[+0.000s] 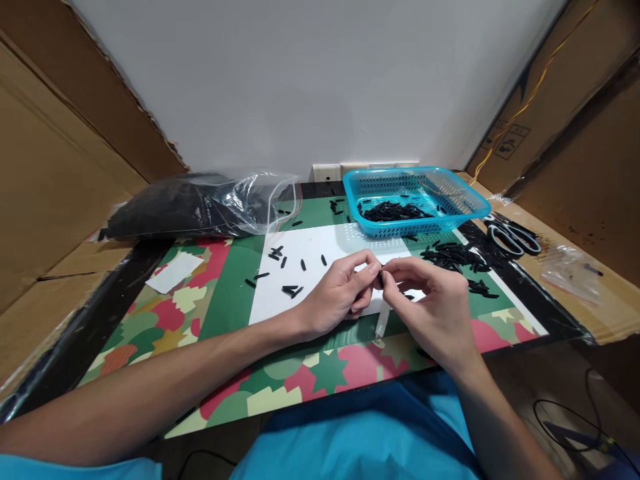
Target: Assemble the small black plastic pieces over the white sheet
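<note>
My left hand [343, 293] and my right hand [433, 303] meet over a white sheet [310, 280] on the patterned mat [200, 313]. Their fingertips pinch a small black piece [381, 276] between them. A pale translucent stick [383, 323] lies under my right hand, touching the mat. Several loose black pieces [287, 263] are scattered on the white sheet left of my hands. A pile of black pieces [457, 259] lies to the right.
A blue plastic basket [475, 207] holding black pieces stands at the back right. A plastic bag [200, 203] full of black parts lies back left. Scissors [515, 237] and a small clear bag [570, 270] rest on cardboard at right. Cardboard walls flank both sides.
</note>
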`<act>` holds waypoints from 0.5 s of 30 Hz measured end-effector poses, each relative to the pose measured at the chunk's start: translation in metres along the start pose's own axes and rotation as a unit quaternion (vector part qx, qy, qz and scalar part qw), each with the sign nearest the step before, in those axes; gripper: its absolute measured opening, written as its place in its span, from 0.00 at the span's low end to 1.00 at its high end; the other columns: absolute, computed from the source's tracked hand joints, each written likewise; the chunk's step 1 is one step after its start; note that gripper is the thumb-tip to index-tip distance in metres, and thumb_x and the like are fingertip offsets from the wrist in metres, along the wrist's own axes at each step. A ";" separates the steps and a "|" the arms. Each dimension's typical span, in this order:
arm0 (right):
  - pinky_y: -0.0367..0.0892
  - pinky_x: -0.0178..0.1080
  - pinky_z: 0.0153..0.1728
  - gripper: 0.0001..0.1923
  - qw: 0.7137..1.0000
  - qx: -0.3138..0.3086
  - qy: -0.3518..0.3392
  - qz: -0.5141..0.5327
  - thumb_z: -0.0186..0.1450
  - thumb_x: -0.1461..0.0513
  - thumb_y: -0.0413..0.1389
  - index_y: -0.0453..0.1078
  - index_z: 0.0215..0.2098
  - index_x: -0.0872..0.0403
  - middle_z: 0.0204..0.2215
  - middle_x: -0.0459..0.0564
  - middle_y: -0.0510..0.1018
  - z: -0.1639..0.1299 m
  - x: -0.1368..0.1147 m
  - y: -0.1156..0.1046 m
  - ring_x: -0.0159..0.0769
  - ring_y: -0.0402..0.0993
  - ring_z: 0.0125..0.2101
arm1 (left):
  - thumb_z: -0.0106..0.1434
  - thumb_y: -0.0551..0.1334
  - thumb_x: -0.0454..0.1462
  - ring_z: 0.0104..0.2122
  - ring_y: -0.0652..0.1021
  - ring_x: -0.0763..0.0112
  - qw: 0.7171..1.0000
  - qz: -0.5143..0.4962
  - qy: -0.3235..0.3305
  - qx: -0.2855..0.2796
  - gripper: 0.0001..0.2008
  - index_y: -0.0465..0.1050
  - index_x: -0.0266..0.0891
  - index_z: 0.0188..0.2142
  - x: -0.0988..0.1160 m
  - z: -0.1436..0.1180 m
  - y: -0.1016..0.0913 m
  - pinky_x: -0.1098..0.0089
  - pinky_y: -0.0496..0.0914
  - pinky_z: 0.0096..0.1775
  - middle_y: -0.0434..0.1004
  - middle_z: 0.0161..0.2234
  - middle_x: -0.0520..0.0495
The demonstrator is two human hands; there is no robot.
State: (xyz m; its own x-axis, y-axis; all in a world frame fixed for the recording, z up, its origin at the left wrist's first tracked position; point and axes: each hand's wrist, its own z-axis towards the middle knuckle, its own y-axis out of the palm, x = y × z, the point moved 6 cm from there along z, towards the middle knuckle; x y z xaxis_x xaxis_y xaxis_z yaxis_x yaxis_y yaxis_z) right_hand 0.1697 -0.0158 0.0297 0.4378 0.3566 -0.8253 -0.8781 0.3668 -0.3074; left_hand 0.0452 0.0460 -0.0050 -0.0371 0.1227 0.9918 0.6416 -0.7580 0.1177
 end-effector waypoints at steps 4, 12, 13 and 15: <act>0.77 0.31 0.31 0.03 1.000 0.005 0.015 0.020 0.67 0.66 0.60 0.77 0.38 0.54 0.28 0.44 0.84 0.000 0.003 0.000 0.32 0.82 0.27 | 0.74 0.57 0.51 0.16 0.57 0.80 1.000 0.005 0.006 -0.001 0.16 0.63 0.42 0.38 0.001 0.000 0.001 0.79 0.54 0.19 0.58 0.17 0.62; 0.75 0.31 0.28 0.02 0.999 0.003 0.029 0.027 0.67 0.65 0.60 0.76 0.38 0.53 0.27 0.44 0.83 0.000 0.008 0.001 0.32 0.80 0.25 | 0.74 0.57 0.50 0.16 0.57 0.80 1.000 0.004 0.013 -0.008 0.15 0.64 0.41 0.39 0.002 -0.001 0.002 0.79 0.54 0.19 0.59 0.17 0.62; 0.75 0.31 0.28 0.02 0.999 0.005 0.026 0.024 0.67 0.65 0.60 0.76 0.38 0.53 0.27 0.44 0.83 0.000 0.008 0.000 0.32 0.80 0.25 | 0.74 0.57 0.50 0.16 0.57 0.80 1.000 0.005 0.011 -0.011 0.15 0.64 0.42 0.39 0.002 -0.001 0.003 0.79 0.54 0.19 0.59 0.16 0.62; 0.75 0.31 0.28 0.02 1.000 0.012 0.019 0.014 0.68 0.65 0.60 0.76 0.37 0.53 0.27 0.44 0.82 0.000 0.006 -0.001 0.31 0.79 0.25 | 0.74 0.57 0.50 0.16 0.58 0.80 1.000 0.010 0.009 -0.015 0.15 0.64 0.42 0.40 0.002 -0.001 0.004 0.79 0.55 0.19 0.59 0.16 0.62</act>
State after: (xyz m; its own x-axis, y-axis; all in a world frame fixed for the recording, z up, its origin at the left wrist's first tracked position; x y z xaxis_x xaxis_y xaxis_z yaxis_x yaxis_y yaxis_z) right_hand 0.1732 -0.0144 0.0248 0.4055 0.3341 -0.8509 -0.8845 0.3783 -0.2730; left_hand 0.0465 0.0428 -0.0022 -0.0391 0.0957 0.9946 0.6191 -0.7790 0.0993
